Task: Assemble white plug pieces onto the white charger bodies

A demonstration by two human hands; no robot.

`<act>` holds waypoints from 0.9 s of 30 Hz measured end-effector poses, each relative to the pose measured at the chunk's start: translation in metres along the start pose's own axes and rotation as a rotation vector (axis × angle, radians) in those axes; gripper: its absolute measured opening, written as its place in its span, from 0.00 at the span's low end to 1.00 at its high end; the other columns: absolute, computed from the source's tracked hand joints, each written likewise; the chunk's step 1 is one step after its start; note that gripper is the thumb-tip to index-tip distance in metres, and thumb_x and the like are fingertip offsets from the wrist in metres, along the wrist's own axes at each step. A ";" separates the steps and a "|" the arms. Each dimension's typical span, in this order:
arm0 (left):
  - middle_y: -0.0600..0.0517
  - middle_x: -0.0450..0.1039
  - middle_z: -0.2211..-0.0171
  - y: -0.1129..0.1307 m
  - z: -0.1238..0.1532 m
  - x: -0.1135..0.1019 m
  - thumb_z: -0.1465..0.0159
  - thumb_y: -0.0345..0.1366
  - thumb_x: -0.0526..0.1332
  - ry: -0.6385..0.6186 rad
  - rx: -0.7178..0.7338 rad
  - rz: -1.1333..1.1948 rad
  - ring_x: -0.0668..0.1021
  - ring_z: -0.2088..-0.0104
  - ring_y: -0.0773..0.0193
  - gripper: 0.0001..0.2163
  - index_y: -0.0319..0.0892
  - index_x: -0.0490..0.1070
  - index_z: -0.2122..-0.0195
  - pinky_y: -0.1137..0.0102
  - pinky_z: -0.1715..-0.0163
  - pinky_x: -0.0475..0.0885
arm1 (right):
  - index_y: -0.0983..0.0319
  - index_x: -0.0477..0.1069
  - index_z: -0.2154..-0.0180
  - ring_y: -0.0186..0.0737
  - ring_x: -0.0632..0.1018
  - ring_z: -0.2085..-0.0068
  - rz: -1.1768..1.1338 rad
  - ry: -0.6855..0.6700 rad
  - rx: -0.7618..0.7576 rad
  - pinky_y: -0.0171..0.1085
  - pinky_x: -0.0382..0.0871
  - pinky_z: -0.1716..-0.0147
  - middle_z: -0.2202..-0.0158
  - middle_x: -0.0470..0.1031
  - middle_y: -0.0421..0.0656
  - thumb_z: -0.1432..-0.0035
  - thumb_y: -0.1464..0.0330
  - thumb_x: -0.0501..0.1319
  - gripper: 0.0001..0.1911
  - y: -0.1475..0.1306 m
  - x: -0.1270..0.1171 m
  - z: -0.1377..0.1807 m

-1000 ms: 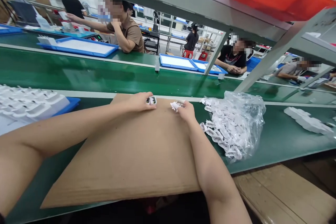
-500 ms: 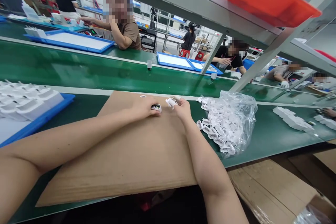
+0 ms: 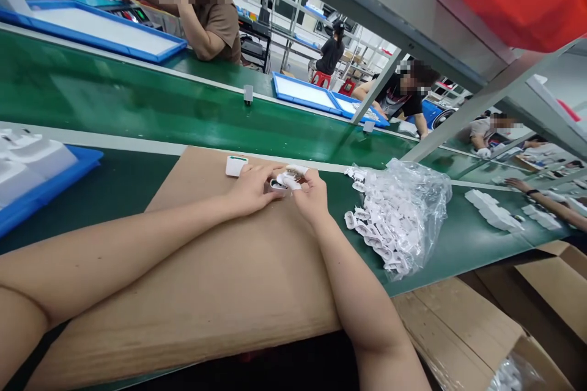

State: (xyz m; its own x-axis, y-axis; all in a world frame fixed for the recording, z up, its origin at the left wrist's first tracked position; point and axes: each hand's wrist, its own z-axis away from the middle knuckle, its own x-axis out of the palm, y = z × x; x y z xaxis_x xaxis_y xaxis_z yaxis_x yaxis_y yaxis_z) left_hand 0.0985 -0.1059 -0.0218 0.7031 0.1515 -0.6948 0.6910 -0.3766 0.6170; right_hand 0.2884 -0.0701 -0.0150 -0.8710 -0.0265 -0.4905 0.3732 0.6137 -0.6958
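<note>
My left hand (image 3: 251, 189) is closed around a small white plastic housing (image 3: 277, 186) whose open end faces right and looks dark inside. Between the fingers of my right hand (image 3: 313, 198) is a white plastic end piece (image 3: 290, 179), held against or just beside that open end; fingers hide whether they touch. Both hands are over a brown cardboard sheet (image 3: 238, 269). Just beyond my left hand, another white housing (image 3: 236, 165) with a green strip along its top rests on the sheet. Right of my right hand lies a clear plastic bag (image 3: 431, 189) spilling many white plastic pieces (image 3: 385, 226).
A blue tray (image 3: 87, 162) of white housings is at left. Several white parts (image 3: 493, 211) lie on the green bench at right. A metal shelf frame with a red bin (image 3: 513, 0) hangs overhead. Co-workers sit across the green belt (image 3: 183, 104). An open cardboard box (image 3: 477, 330) stands lower right.
My right hand has moved left, bringing the white end piece up to the housing in my left hand. The view has shifted, and the other white housing beyond my left hand shows more fully.
</note>
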 end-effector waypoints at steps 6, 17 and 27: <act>0.48 0.79 0.58 -0.010 -0.002 0.011 0.43 0.42 0.71 0.016 -0.038 0.268 0.79 0.56 0.52 0.32 0.44 0.65 0.39 0.58 0.51 0.70 | 0.58 0.77 0.56 0.47 0.72 0.59 0.189 -0.135 -0.162 0.44 0.70 0.56 0.60 0.78 0.45 0.41 0.76 0.58 0.14 -0.008 0.001 -0.001; 0.49 0.77 0.66 -0.003 0.002 0.008 0.38 0.43 0.66 0.000 0.010 0.027 0.76 0.62 0.53 0.11 0.42 0.75 0.60 0.60 0.58 0.69 | 0.60 0.75 0.58 0.48 0.73 0.58 0.337 -0.244 -0.169 0.43 0.67 0.56 0.60 0.79 0.44 0.55 0.84 0.54 0.24 -0.014 -0.003 -0.012; 0.44 0.78 0.62 0.013 -0.002 -0.011 0.36 0.51 0.63 -0.194 -0.137 -0.200 0.78 0.61 0.50 0.16 0.43 0.78 0.61 0.62 0.63 0.69 | 0.58 0.75 0.48 0.46 0.78 0.55 -0.105 -0.158 0.070 0.44 0.73 0.53 0.54 0.80 0.45 0.44 0.68 0.62 0.20 0.007 0.004 -0.007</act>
State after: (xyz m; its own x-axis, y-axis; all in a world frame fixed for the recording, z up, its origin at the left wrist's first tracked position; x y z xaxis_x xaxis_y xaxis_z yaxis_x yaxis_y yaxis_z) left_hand 0.1004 -0.1111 -0.0053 0.5143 0.0277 -0.8572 0.8380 -0.2286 0.4954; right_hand 0.2850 -0.0602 -0.0186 -0.8473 -0.2140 -0.4860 0.3094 0.5449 -0.7793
